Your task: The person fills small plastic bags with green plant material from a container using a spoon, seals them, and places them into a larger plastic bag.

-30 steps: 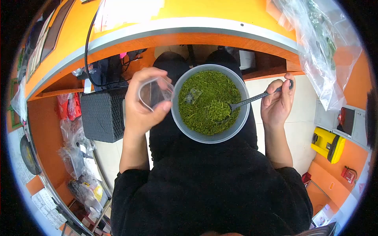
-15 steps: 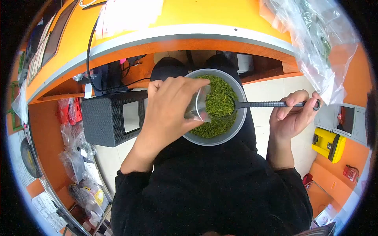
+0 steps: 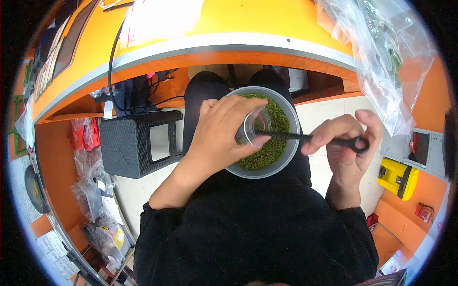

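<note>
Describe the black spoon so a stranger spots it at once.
By the yellow desk, find the round tub of green moss. Over it, the black spoon spans from the clear plastic bag in the left hand to the right hand. Among these, only it has a slim handle ending in a ring.

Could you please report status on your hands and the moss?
Left hand holding clear bag open over plastic tub. Right hand on black spoon pointed into bag, tip hidden. Green moss in tub, partly covered by left hand. No obstruction seen.
</note>
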Action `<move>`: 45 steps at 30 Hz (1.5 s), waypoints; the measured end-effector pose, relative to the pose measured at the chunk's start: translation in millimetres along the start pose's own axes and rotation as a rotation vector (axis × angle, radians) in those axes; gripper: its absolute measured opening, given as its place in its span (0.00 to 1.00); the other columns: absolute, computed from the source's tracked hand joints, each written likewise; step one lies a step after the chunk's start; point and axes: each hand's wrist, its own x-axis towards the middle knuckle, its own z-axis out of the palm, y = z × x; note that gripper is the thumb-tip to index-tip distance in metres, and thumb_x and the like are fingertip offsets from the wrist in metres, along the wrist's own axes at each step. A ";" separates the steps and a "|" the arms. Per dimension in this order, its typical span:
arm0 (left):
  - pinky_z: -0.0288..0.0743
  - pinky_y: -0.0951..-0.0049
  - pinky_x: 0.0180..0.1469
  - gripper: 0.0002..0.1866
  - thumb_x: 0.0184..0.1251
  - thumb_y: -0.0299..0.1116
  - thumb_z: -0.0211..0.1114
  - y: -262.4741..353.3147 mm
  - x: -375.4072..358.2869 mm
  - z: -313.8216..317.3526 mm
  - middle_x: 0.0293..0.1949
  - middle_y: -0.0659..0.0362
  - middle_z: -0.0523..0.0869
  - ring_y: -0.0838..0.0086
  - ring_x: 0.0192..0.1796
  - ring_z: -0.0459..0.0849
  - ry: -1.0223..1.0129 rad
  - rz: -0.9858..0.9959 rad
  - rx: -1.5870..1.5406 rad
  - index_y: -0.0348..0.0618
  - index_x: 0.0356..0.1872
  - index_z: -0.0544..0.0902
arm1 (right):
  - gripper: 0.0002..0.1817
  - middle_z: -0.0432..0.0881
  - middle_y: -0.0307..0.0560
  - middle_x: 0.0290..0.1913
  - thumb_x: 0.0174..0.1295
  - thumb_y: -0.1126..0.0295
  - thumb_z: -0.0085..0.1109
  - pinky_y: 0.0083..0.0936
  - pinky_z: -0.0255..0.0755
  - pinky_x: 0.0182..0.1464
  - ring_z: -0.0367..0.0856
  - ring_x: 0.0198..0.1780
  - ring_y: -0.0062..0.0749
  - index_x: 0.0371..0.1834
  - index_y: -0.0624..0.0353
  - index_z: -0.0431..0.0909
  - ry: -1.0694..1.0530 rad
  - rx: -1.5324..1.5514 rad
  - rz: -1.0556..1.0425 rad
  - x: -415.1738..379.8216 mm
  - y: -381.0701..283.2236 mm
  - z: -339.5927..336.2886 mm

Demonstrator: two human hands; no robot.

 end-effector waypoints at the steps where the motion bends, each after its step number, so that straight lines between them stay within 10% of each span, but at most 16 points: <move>1: 0.60 0.66 0.50 0.32 0.43 0.36 0.75 -0.7 -0.1 0.5 0.40 0.61 0.82 0.67 0.45 0.79 0.000 -0.001 -0.001 0.49 0.54 0.77 | 0.29 0.76 0.56 0.34 0.68 0.53 0.50 0.28 0.80 0.34 0.82 0.29 0.40 0.65 0.55 0.55 0.072 -0.009 0.016 0.8 -1.3 2.6; 9: 0.65 0.65 0.54 0.32 0.43 0.38 0.74 -5.0 -1.3 -1.8 0.44 0.56 0.81 0.62 0.48 0.78 0.031 -0.020 -0.124 0.45 0.55 0.77 | 0.17 0.74 0.54 0.26 0.69 0.66 0.48 0.30 0.75 0.31 0.75 0.24 0.36 0.55 0.58 0.57 0.273 -0.043 -0.169 -2.4 -1.3 -8.3; 19: 0.66 0.67 0.53 0.36 0.47 0.40 0.75 -24.5 -9.9 -10.9 0.45 0.55 0.80 0.66 0.48 0.79 -0.020 0.051 -0.331 0.46 0.60 0.72 | 0.23 0.72 0.50 0.30 0.70 0.69 0.42 0.20 0.74 0.24 0.71 0.22 0.29 0.66 0.60 0.55 0.533 -0.008 -0.359 -0.9 -2.7 -26.7; 26: 0.76 0.63 0.51 0.35 0.70 0.61 0.46 -44.0 -17.7 -14.3 0.48 0.47 0.80 0.66 0.47 0.80 0.276 -0.375 -1.454 0.38 0.61 0.67 | 0.20 0.79 0.51 0.30 0.65 0.75 0.51 0.15 0.70 0.23 0.73 0.21 0.23 0.60 0.61 0.62 0.262 -0.201 0.022 -6.1 10.7 -20.2; 32: 0.82 0.51 0.45 0.30 0.74 0.56 0.38 -25.4 -6.7 -15.6 0.56 0.43 0.77 0.57 0.48 0.84 0.305 -0.494 -1.528 0.41 0.60 0.69 | 0.17 0.75 0.54 0.54 0.59 0.68 0.57 0.28 0.70 0.50 0.77 0.47 0.38 0.50 0.64 0.76 0.164 -0.861 -0.084 10.1 7.6 -12.4; 36: 0.82 0.52 0.45 0.30 0.74 0.56 0.37 -24.5 -8.5 -8.8 0.54 0.42 0.78 0.55 0.49 0.83 0.250 -0.502 -1.447 0.39 0.59 0.69 | 0.19 0.79 0.50 0.52 0.61 0.54 0.60 0.37 0.63 0.49 0.71 0.52 0.39 0.53 0.40 0.67 -0.094 0.202 -0.226 5.3 -22.8 11.2; 45: 0.81 0.54 0.47 0.24 0.74 0.54 0.39 -25.5 -8.0 -2.5 0.48 0.41 0.79 0.53 0.49 0.82 0.182 -0.486 -1.468 0.45 0.54 0.67 | 0.31 0.78 0.60 0.54 0.61 0.52 0.59 0.40 0.59 0.57 0.56 0.68 0.46 0.65 0.43 0.57 -0.263 0.621 -0.117 -10.8 -69.2 24.8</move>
